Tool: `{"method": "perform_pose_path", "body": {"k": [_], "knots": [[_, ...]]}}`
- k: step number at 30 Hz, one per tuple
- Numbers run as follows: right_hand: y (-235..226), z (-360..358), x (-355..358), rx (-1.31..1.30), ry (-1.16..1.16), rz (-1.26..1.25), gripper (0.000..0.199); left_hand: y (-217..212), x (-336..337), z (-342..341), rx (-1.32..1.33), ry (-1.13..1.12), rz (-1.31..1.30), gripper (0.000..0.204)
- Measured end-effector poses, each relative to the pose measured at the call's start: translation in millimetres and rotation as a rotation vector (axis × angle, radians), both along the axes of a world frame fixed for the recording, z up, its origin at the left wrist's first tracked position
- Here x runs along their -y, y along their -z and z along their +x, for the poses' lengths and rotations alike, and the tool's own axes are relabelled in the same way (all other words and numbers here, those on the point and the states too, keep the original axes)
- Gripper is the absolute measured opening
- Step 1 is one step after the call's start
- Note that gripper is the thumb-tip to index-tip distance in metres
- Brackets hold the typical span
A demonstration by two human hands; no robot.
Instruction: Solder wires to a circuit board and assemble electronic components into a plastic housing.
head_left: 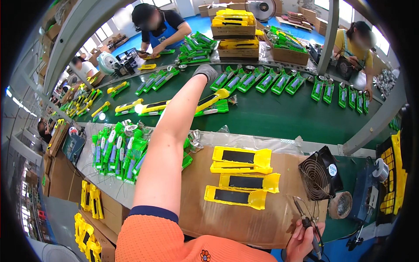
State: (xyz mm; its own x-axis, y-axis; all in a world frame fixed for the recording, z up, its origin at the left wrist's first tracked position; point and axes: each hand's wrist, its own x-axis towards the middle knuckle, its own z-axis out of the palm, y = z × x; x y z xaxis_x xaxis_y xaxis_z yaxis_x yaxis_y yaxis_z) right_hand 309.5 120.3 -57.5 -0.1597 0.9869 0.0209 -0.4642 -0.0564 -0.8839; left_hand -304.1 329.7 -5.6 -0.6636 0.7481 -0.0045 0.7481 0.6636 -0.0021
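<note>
My left hand [206, 72], in a grey glove, reaches far across to the green belt. It is at the left end of a row of green plastic housings [265, 82] with purple cells in them; its fingers are too hidden to read. Low on the right, my right hand [301, 240] is closed round a soldering iron [307, 222], its tip pointing up and away. Between my arms, several yellow casings [262, 159] with black panels lie on a cardboard sheet [196, 209]. Beside my left forearm is a heap of green housings [124, 150] with loose wires.
A small black fan [316, 174] stands right of the cardboard, near a round cup [340, 205], a blue soldering station [364, 196] and a solder spool [380, 169]. Joined yellow and green pieces [152, 107] lie on the belt [270, 115]. Two co-workers sit across it. A metal post [371, 118] rises at right.
</note>
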Motion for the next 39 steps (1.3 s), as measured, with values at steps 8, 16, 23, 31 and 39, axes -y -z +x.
{"method": "perform_pose_path", "body": {"k": [8,16,23,31,39], "knots": [[-2,1,8,0.057,0.071,0.030,0.020,42,-34,-9,-0.255,0.392,-0.514,0.043],[6,2,6,0.028,0.051,0.048,0.023,-54,87,4,0.411,0.306,0.251,0.049],[-13,-11,-3,-0.064,-0.074,0.059,0.007,-101,297,205,0.745,0.503,0.318,0.052],[-18,-53,16,-0.167,-0.234,-0.053,0.004,-12,383,293,0.547,0.963,0.020,0.047],[-12,-56,20,-0.220,-0.158,-0.058,0.010,-19,377,304,-0.126,0.896,0.165,0.031]]}}
